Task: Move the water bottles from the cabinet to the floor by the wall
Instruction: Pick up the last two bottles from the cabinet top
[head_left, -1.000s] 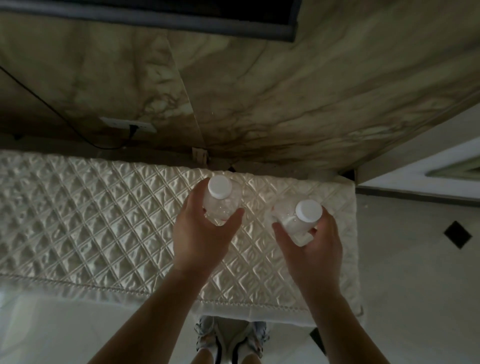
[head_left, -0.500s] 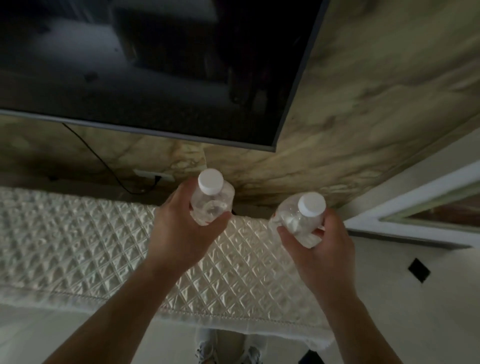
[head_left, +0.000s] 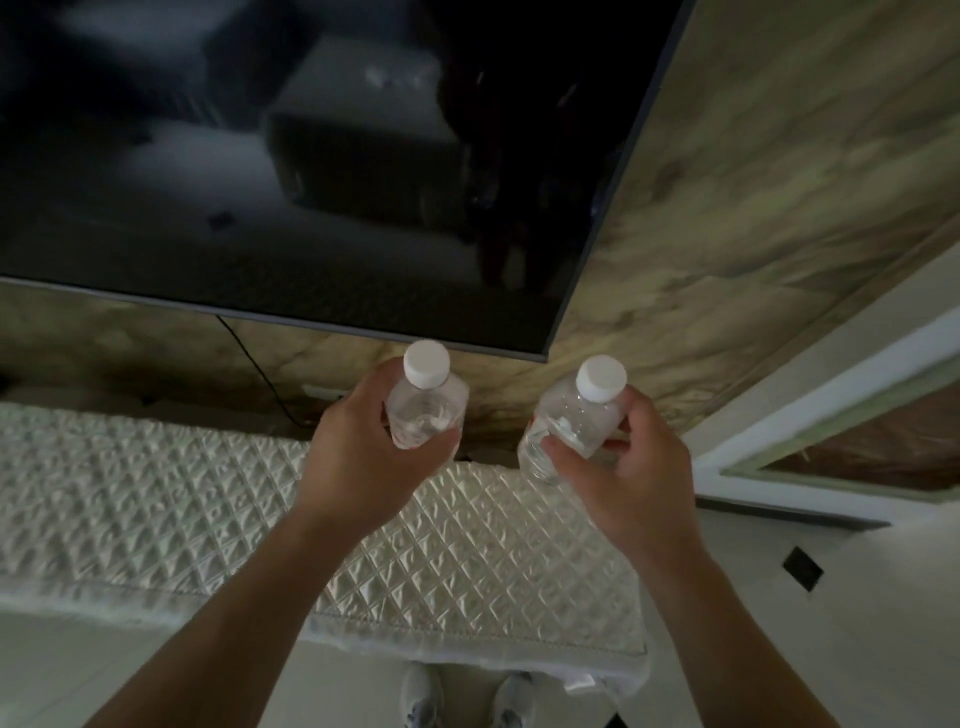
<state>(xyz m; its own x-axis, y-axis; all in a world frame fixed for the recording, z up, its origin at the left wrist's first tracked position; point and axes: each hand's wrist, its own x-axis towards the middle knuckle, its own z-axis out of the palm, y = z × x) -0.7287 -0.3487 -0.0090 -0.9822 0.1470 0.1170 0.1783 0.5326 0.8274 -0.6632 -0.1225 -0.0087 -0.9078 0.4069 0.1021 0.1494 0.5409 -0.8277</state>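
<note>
Bottom centre: shoe tips (head_left: 467, 699) on pale floor (head_left: 862, 613). Just above, quilted cover (head_left: 156, 499) over the worktop, left edge to centre. Mid-frame: left hand (head_left: 363, 457) wrapped round the left water bottle (head_left: 428, 415), right hand (head_left: 631, 467) wrapped round the right water bottle (head_left: 566, 426). Both lifted clear of the cover, near upright, white caps toward the camera. Beyond: dark screen (head_left: 311, 156), marbled wall (head_left: 769, 208). Likely next: down and rightward to floor along the wall at right of frame, right hand nearer.
</note>
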